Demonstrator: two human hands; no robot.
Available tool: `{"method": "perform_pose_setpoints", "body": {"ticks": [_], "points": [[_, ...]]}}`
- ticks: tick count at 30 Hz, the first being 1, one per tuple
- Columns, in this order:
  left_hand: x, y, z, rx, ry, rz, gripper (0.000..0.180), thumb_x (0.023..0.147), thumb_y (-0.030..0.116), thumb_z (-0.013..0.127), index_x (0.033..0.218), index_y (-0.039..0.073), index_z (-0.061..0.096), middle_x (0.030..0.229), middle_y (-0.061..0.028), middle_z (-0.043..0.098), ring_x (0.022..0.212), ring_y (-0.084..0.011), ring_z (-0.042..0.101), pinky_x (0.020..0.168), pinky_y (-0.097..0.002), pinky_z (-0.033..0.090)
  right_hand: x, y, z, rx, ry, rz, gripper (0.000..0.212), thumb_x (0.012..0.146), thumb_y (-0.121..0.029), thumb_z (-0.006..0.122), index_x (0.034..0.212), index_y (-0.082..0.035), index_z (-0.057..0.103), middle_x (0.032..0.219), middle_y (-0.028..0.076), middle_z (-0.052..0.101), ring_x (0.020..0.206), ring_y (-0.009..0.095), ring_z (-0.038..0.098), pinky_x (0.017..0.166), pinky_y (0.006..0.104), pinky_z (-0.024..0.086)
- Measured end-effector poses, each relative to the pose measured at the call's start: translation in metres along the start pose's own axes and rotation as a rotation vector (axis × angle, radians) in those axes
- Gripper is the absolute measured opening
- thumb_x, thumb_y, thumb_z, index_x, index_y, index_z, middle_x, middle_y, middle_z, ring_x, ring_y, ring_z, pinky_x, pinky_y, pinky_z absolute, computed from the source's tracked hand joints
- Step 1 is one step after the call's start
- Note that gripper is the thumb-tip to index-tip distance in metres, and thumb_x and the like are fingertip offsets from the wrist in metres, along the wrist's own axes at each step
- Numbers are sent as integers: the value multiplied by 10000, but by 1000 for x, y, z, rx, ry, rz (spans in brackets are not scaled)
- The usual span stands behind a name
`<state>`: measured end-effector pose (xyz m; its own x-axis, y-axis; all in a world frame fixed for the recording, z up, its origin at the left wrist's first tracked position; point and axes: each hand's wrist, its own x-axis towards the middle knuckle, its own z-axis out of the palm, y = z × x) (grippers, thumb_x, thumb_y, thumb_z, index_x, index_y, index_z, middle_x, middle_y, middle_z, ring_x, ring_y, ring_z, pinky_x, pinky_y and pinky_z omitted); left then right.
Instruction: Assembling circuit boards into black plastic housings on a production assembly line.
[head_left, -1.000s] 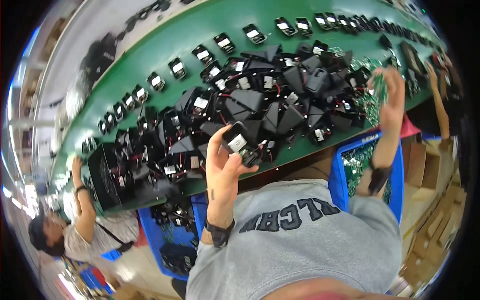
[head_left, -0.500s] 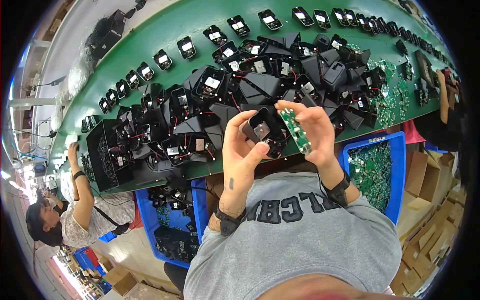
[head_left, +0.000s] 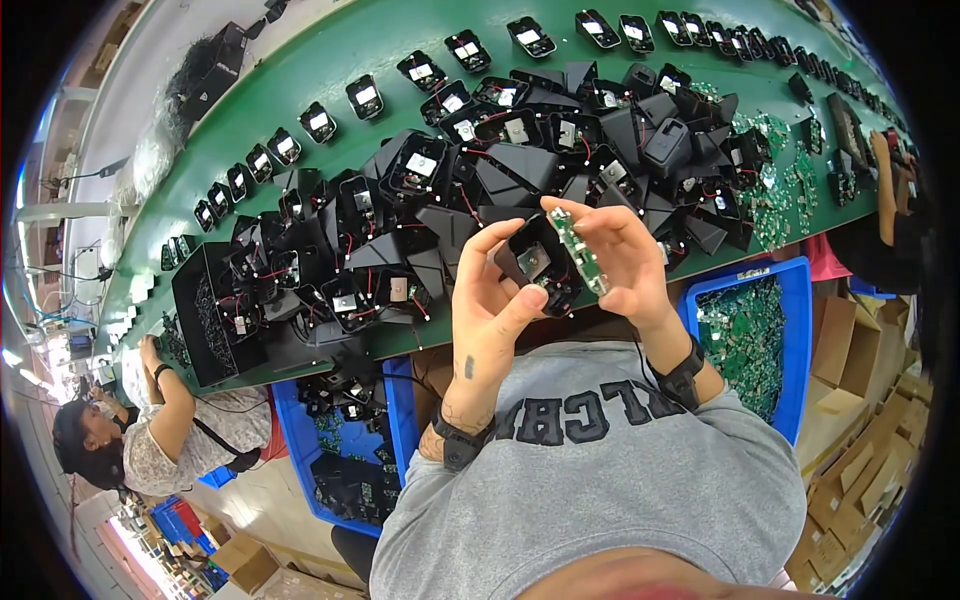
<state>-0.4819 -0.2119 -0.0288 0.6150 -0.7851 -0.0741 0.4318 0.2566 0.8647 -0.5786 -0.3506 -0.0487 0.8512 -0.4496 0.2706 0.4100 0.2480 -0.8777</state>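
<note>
In front of my chest, my left hand (head_left: 487, 310) grips a small black plastic housing (head_left: 533, 262) with its open side up; a silvery metal block shows inside. My right hand (head_left: 635, 265) pinches a narrow green circuit board (head_left: 578, 252) by its two ends, fingertips at the top and thumb at the bottom. Tilted steeply, the board stands right at the right rim of the housing; whether they touch I cannot tell. Just beyond my hands spreads a heap of similar black housings (head_left: 515, 172), many with red wires and small white connectors.
Housings with white labels (head_left: 365, 96) form a curved row along the green table (head_left: 300, 85). Loose circuit boards (head_left: 768, 185) lie at the right. Blue bins (head_left: 797, 350) stand against the near edge, and a black box (head_left: 205, 320) sits at the left. A co-worker (head_left: 165, 430) works at far left.
My right hand has brought the circuit board leftward to the housing and turned it more edge-on. The housing in my left hand has shifted slightly right. The co-worker's arm at left has lowered.
</note>
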Motion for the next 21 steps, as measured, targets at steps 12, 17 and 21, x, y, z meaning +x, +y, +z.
{"method": "perform_pose_setpoints", "body": {"ticks": [12,17,21], "points": [[-2,4,2,-107,-34,-56,598,811,97,679,1334,50,391,1162,-127,533,1039,-200,582,792,-331,573,4,-11,-12,-442,-213,-158,545,699,-272,745,1143,-21,554,1349,267,458,1250,350,451,1021,451,345],[-2,10,1,-158,-36,-127,579,854,61,574,1386,56,345,1212,-152,530,1067,-222,579,839,-395,562,12,-23,-9,-748,-276,-291,489,664,-180,716,1126,-65,604,1344,204,492,1253,388,431,1035,469,323],[-1,7,1,-195,-34,-122,592,839,57,588,1382,63,353,1194,-121,517,1059,-209,573,830,-380,565,15,-38,2,-955,-253,-318,456,650,-177,719,1090,-88,641,1281,202,540,1241,386,447,1035,475,325]]}}
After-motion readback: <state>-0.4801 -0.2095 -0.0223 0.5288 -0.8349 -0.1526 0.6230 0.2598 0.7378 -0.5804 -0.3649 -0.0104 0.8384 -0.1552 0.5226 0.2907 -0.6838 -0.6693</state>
